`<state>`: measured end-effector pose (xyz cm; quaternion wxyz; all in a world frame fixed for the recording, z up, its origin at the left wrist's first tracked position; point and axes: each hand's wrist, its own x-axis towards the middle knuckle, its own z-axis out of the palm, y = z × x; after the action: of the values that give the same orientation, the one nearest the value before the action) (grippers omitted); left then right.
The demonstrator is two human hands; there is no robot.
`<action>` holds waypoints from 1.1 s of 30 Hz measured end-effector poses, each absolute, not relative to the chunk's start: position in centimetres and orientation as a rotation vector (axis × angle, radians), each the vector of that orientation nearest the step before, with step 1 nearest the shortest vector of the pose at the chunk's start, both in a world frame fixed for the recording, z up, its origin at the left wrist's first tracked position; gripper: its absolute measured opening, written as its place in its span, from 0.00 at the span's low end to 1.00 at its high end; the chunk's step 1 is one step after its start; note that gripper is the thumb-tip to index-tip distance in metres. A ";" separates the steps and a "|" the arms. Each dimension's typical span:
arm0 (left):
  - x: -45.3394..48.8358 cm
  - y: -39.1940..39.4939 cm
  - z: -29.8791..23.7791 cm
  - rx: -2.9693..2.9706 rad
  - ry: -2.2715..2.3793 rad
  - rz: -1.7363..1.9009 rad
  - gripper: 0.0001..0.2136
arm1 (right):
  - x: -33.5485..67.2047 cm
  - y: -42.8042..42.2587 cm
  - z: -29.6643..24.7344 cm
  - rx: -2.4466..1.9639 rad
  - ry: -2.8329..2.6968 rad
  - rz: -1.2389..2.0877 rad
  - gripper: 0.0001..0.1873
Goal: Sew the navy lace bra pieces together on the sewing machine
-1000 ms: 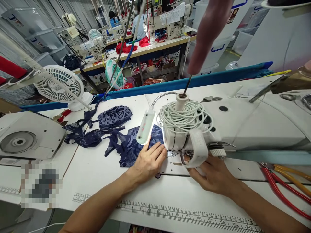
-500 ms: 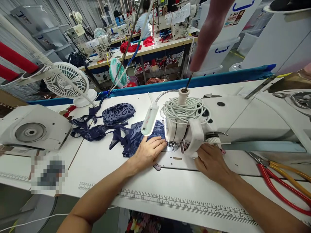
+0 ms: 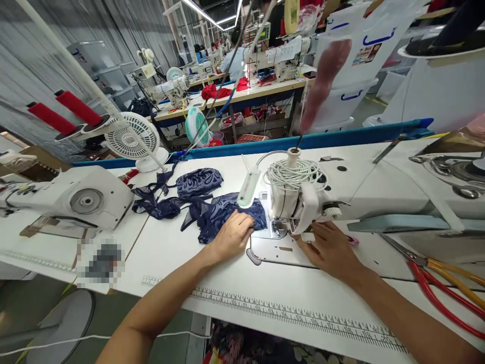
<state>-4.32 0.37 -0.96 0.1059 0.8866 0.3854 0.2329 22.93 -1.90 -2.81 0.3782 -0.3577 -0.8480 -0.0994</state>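
My left hand (image 3: 232, 236) rests on the navy lace garment (image 3: 217, 215), its fingers curled on the cloth beside the needle plate. The cloth has drawn slightly away from the presser foot (image 3: 279, 227) of the white sewing machine (image 3: 290, 199). My right hand (image 3: 329, 250) lies on the machine bed, right of the needle area. Its thumb and fingers look apart and reach under the machine head, which hides some fingertips; nothing shows in them. A small lit lamp (image 3: 249, 189) hangs over the cloth.
Another folded navy lace piece (image 3: 200, 182) lies behind. Scissors with red and orange handles (image 3: 420, 260) lie at the right. A second sewing machine (image 3: 91, 197) and a white fan (image 3: 132, 135) stand left. A printed ruler (image 3: 288, 313) runs along the front edge.
My left hand has pulled the navy cloth a little left, away from the needle, and its fingers have curled. My right hand has shifted left toward the presser foot. The view has tilted up.
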 end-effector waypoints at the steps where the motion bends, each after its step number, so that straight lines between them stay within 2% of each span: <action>1: -4.9 0.0 -0.8 2.591 1.163 0.694 0.05 | 23.0 -1.8 -2.9 -0.900 -2.165 -0.251 0.21; 4: -6.2 -2.0 -0.5 2.513 1.256 0.745 0.04 | 23.0 -1.6 -2.9 -0.864 -2.153 -0.237 0.19; 8: -6.5 -5.5 0.2 2.389 1.404 0.886 0.05 | 22.0 -2.4 -2.1 -0.826 -2.159 -0.201 0.09; 11: -5.7 -7.8 1.4 2.247 1.434 0.982 0.06 | 19.4 -4.6 -0.6 -0.840 -2.226 0.051 0.06; 14: -4.7 -9.5 3.5 2.155 1.309 1.005 0.07 | 15.8 -7.6 1.2 -1.025 -2.107 0.644 0.11; 16: -4.3 -10.5 5.2 2.138 1.205 0.996 0.07 | 13.9 -9.6 2.3 -1.076 -1.948 0.883 0.15; 21: -4.6 -12.2 9.5 1.925 1.025 0.885 0.07 | 14.4 -13.1 4.7 -1.049 -1.790 1.155 0.09; 25: -4.9 -13.3 10.9 1.611 0.899 0.809 0.06 | 18.2 -15.0 6.9 -1.042 -1.657 1.487 0.14; 28: -4.3 -14.3 9.9 1.416 0.853 0.734 0.08 | 20.4 -16.2 7.5 -1.086 -1.405 1.702 0.16; 33: -2.9 -16.8 5.7 1.218 0.849 0.620 0.14 | 21.2 -18.7 5.6 -1.301 -1.488 1.629 0.20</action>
<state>-2.93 -16.82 5.71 0.6934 0.5454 0.3802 0.2778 21.17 -18.71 5.60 0.2861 -0.4868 -0.5566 0.6094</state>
